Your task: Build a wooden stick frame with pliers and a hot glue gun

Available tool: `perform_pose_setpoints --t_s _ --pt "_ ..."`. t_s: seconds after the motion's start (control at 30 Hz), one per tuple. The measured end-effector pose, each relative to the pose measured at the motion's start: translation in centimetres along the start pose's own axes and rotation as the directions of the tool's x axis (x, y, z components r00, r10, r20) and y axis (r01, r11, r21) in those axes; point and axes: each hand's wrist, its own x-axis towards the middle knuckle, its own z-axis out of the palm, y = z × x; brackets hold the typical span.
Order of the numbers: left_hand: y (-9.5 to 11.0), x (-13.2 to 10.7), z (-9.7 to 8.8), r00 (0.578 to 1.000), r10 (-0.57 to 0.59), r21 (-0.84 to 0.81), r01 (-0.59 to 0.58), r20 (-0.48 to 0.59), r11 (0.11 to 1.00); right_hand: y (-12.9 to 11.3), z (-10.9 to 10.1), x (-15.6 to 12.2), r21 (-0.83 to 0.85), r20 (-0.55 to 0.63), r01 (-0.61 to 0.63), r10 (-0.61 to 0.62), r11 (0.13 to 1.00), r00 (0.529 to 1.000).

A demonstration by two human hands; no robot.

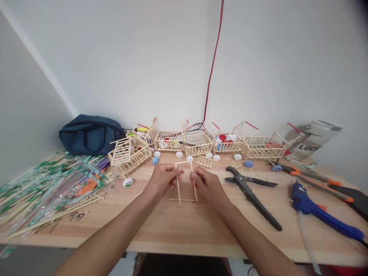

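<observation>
Both my hands meet over the middle of the wooden table [184, 226], holding a small rectangular frame of thin wooden sticks [186, 182] upright on the tabletop. My left hand [162, 179] pinches the frame's left stick near the top. My right hand [206, 184] pinches its right stick at about the same height. A cross stick lies low on the frame near the table.
Several stick-built little carts [198, 143] with bottle caps stand along the back wall. Black pliers [250, 191] and a blue glue gun [322, 212] lie on the right. Stick packets [51, 184] and a dark blue bag [90, 134] sit on the left. A red cable [212, 69] hangs down the wall.
</observation>
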Motion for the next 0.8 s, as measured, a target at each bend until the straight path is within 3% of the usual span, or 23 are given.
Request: perform_pose_setpoints --t_s 0.8 --pt "0.46 -0.2 0.1 1.0 0.0 0.018 0.0 -0.007 1.0 0.21 0.13 0.06 0.001 0.007 -0.023 0.023 1.0 1.0"
